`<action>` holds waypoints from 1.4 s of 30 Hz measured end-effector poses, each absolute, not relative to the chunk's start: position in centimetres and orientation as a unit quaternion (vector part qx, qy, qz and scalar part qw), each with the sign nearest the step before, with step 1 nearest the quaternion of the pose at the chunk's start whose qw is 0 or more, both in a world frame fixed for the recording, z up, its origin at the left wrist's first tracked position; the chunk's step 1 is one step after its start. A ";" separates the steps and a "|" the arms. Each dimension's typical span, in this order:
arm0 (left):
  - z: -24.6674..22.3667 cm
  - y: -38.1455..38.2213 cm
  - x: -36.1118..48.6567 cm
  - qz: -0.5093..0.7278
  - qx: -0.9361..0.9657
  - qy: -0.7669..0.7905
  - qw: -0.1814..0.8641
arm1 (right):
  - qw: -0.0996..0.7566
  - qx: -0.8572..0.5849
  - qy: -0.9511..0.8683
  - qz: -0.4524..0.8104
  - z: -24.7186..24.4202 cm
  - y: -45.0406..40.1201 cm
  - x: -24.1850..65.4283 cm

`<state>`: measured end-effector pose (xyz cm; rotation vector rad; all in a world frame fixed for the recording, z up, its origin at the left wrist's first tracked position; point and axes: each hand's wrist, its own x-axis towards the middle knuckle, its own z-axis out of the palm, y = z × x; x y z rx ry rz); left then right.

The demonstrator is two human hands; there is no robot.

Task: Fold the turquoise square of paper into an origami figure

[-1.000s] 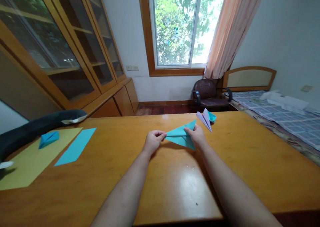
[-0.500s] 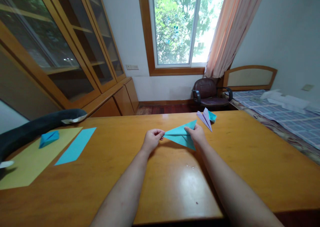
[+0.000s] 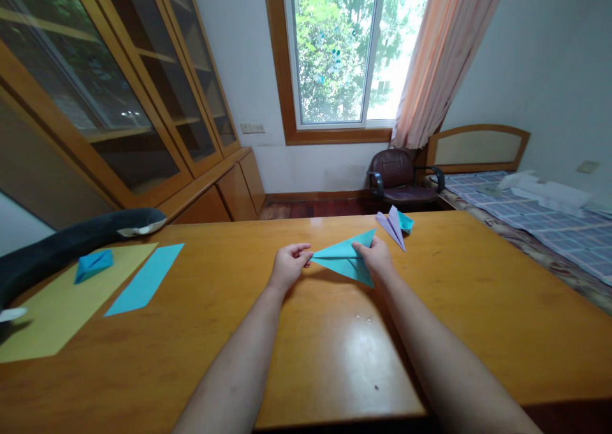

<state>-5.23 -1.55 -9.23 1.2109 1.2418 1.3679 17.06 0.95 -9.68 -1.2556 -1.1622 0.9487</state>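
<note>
A folded turquoise paper plane (image 3: 342, 257) is held between my two hands above the wooden table (image 3: 229, 351), its pointed tip toward the left. My left hand (image 3: 288, 266) pinches that tip between thumb and finger, with the other fingers slightly raised. At the wide right end, my right hand (image 3: 377, 257) grips the plane, thumb on top and the other fingers hidden beneath. Just beyond my right hand lie a lilac paper plane (image 3: 393, 227) and a small turquoise folded paper (image 3: 406, 222).
On the left are a yellow sheet (image 3: 52, 306), a blue folded paper (image 3: 94, 266), a turquoise strip (image 3: 146, 280) and a dark plush toy (image 3: 81, 235). Past the table stand a brown chair (image 3: 399, 176) and a bed (image 3: 540, 208).
My left hand has shifted very slightly left, and its upper fingers have lifted a little off the pinch. The plane and my right hand look nearly unchanged.
</note>
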 end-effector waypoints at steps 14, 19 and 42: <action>-9.3 -3.3 -1.1 0.678 0.429 0.448 0.394 | 0.652 -0.497 -0.358 0.447 -10.9 0.7 14.0; -9.6 -3.9 0.8 0.679 0.417 0.433 0.421 | 0.676 -0.475 -0.298 0.479 -11.0 0.2 13.0; -11.6 -2.1 1.0 0.683 0.288 0.506 0.440 | 0.642 -0.515 -0.381 0.422 -10.8 -1.7 10.9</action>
